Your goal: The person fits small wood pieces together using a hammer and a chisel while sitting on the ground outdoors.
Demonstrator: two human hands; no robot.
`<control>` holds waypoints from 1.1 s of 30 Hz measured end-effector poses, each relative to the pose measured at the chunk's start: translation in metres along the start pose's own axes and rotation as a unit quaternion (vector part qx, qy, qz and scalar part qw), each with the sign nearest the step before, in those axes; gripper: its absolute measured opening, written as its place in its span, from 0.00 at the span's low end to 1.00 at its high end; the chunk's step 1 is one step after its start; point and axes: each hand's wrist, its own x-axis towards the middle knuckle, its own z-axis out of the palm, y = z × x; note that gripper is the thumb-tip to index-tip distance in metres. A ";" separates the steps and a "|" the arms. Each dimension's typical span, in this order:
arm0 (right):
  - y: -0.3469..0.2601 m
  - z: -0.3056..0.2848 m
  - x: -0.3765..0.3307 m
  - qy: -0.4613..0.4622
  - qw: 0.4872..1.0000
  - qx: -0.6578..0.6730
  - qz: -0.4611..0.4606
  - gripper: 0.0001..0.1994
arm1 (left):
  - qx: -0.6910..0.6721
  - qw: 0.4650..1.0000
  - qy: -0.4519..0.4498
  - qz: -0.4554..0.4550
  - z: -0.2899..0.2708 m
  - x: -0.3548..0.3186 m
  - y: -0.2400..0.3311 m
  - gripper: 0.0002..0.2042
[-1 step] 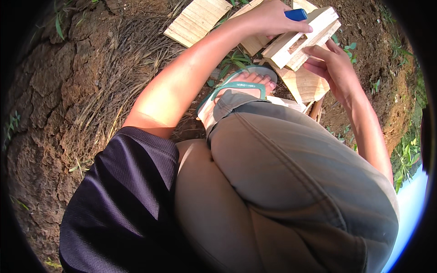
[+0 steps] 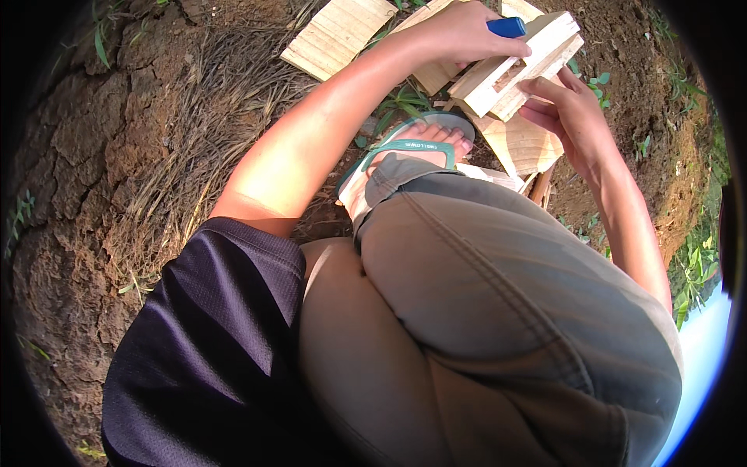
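Note:
At the top right of the head view I hold a pale wooden block point(image 2: 542, 48) at a slant over other wood. A slot-like opening is cut into its near side, and it looks made of pieces laid together. My right hand point(image 2: 572, 113) is closed on its lower right side, thumb on top. My left hand point(image 2: 467, 33) is closed round a blue object point(image 2: 506, 28), whose blunt end sticks out past the hand. Its left thumb rests against the block's upper left side. The rest of the blue object is hidden, so its kind cannot be told.
A flat wooden board point(image 2: 338, 35) lies left of my left hand. Another wooden piece point(image 2: 525, 148) lies under the block, near my sandalled foot point(image 2: 424, 144). Dry grass point(image 2: 210, 117) and cracked soil point(image 2: 70, 171) spread to the left. Small green plants point(image 2: 599, 89) grow at the right.

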 end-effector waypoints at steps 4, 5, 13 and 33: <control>0.004 0.003 0.002 0.024 1.000 0.002 -0.008 0.24 | 0.014 0.999 -0.018 0.035 0.001 -0.001 0.000 0.19; 0.004 0.004 0.002 0.029 1.000 -0.002 -0.007 0.24 | 0.011 0.999 -0.021 0.042 0.000 0.000 -0.001 0.19; 0.005 0.008 0.004 0.042 0.999 -0.020 -0.006 0.23 | -0.014 0.997 -0.041 0.058 0.002 0.007 -0.013 0.20; 0.005 0.003 0.006 0.063 0.996 0.054 0.019 0.24 | -0.019 0.998 -0.052 -0.005 0.001 0.002 -0.007 0.24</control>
